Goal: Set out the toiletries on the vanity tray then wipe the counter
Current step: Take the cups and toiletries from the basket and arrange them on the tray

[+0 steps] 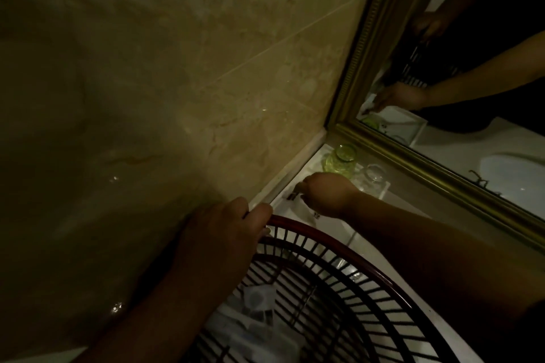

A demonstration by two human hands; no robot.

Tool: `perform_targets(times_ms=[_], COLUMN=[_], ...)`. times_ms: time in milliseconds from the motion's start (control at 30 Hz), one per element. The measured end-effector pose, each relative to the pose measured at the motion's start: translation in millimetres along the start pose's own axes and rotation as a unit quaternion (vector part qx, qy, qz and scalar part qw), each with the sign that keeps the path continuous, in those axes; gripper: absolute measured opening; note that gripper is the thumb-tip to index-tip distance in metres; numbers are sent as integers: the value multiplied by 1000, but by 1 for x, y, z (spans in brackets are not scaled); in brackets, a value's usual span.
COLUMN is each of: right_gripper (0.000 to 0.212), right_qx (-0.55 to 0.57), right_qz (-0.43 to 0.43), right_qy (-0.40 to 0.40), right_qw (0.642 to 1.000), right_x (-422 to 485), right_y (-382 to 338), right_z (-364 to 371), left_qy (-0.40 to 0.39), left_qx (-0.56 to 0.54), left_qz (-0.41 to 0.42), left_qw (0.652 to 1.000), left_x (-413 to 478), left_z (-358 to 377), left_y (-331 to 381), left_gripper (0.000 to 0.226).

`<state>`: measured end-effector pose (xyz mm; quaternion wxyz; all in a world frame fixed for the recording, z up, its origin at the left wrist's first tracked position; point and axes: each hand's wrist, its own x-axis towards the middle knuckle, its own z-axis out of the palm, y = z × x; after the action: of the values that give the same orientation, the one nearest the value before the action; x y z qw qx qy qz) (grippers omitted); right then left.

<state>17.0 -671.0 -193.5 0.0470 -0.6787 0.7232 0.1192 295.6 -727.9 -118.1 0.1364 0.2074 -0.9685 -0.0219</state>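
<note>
A white vanity tray [383, 190] lies in the counter's corner by the tiled wall and the mirror. On it stand a green glass [340, 160] and a clear glass [375, 175]. My right hand [326, 194] reaches over the tray, fingers pinched on a small white packet [303, 208] with dark print, set low on the tray. My left hand [218, 233] grips the rim of a dark red slatted basket [339, 274]. White wrapped toiletries [259, 300] lie in the basket's bottom.
A beige tiled wall [177, 82] closes the left side. A gold-framed mirror [442, 171] runs along the back right and reflects my hands, the tray and a sink. The white counter [413, 215] shows beyond my right arm.
</note>
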Motion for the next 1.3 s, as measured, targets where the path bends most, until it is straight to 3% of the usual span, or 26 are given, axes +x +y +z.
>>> perform_targets(times_ms=[100,233,367,433,500,567,633,800,1133,1300], right_gripper=[34,23,17,17,24,34,41,60,44,40], right_qx=[49,86,97,128,143,165,192,169,116,292], right_qz=[43,68,12,-38,-42,11,64,105,70,95], right_qy=[81,231,268,200,62,-73,-157,-182,-146,-128], right_qw=[995,967,958,971,987,984,967,963,980,943], right_x=[-42,-110,-163,-176,-176,-166,-153,-127,-121,-133], right_y=[-3,-33,-107,-149,-183,-206,-222,-241,-245,-225], right_z=[-47,-106,-126,-114,-91,-62,-37,5,10,-19], left_qy=[22,2,-7,-4,-4,-3,0,1,9,10], left_qx=[-18,-5,7,14,17,23,25,28,22,30], left_qz=[22,11,19,26,29,28,27,29,25,29], left_qw=[999,1000,1000,1000,999,999,999,999,999,999], left_x=[-2,-1,-5,-7,-7,-7,-8,-9,-9,-8], left_z=[-3,-8,-14,-17,-17,-16,-15,-12,-9,-8], left_y=[-1,1,2,2,2,1,1,0,0,0], left_gripper=[16,20,27,28,29,28,27,27,25,25])
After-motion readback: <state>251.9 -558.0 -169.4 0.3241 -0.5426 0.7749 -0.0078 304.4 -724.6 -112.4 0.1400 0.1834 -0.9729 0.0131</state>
